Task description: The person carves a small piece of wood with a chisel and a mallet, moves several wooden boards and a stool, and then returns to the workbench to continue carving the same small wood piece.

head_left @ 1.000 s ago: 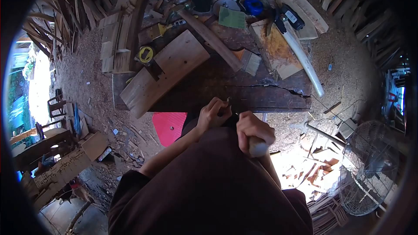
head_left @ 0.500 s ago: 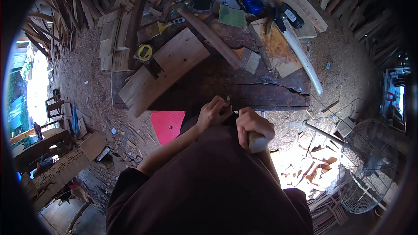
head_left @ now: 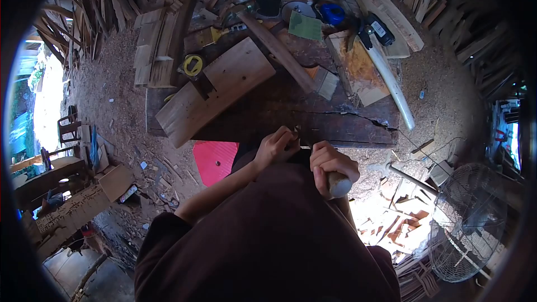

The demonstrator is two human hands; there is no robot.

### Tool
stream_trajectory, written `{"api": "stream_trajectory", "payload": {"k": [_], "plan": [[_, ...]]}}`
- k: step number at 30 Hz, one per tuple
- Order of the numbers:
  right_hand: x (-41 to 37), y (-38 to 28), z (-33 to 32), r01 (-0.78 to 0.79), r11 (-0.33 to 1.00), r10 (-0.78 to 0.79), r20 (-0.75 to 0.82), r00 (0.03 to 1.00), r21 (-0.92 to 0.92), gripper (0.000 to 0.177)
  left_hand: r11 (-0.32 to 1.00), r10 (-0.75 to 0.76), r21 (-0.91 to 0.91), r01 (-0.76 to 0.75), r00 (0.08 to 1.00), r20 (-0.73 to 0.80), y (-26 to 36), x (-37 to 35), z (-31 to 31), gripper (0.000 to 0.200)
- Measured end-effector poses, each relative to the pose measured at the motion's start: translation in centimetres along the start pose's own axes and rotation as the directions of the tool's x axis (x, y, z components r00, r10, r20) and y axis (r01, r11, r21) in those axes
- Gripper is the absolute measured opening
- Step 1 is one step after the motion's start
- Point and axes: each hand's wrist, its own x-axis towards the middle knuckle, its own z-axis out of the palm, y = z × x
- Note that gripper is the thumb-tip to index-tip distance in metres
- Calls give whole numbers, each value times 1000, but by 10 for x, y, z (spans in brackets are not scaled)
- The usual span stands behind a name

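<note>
My right hand [head_left: 331,161] is closed round a thick pale wooden handle [head_left: 339,185], whose rounded butt points toward my body. The working end of this tool is hidden by my fingers and the dark background. My left hand [head_left: 278,147] is just left of it, fingers curled in a pinch with a small pale tip [head_left: 296,128] showing at the fingertips. I cannot tell what the pinched thing is. Both hands are close in front of my dark shirt, at the near edge of the dark wooden workbench [head_left: 268,113].
On the bench lie a wide plank [head_left: 224,86], a yellow tape roll [head_left: 193,65], a paintbrush [head_left: 325,83], a green sandpaper sheet [head_left: 305,25], a blue tape measure [head_left: 333,14] and a hammer with a long pale handle [head_left: 391,84]. A red stool [head_left: 215,162] and a wire-cage fan [head_left: 467,223] stand nearby.
My right hand with the wooden-handled tool has moved slightly right and down, away from my left hand. My left hand stays pinched near the bench edge. The whole view has shifted a little.
</note>
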Motion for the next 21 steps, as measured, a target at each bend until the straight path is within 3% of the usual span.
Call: {"api": "stream_trajectory", "payload": {"k": [10, 17, 19, 21], "plan": [[-10, -7, -2, 17, 1000, -19, 102, 995, 16, 15, 1000, 9, 14, -9, 1000, -17, 0, -3, 3, 21], [-11, -3, 1, 22, 999, -24, 90, 996, 23, 16, 1000, 4, 5, -4, 1000, -29, -1, -1, 5, 21], [-15, 7, 2, 41, 994, -31, 104, 994, -99, 16, 1000, -16, -7, 16, 1000, -14, 2, -5, 3, 20], [-14, 12, -1, 30, 995, -19, 120, 993, -90, 16, 999, -18, -29, 18, 1000, 2, 4, -1, 1, 20]]}}
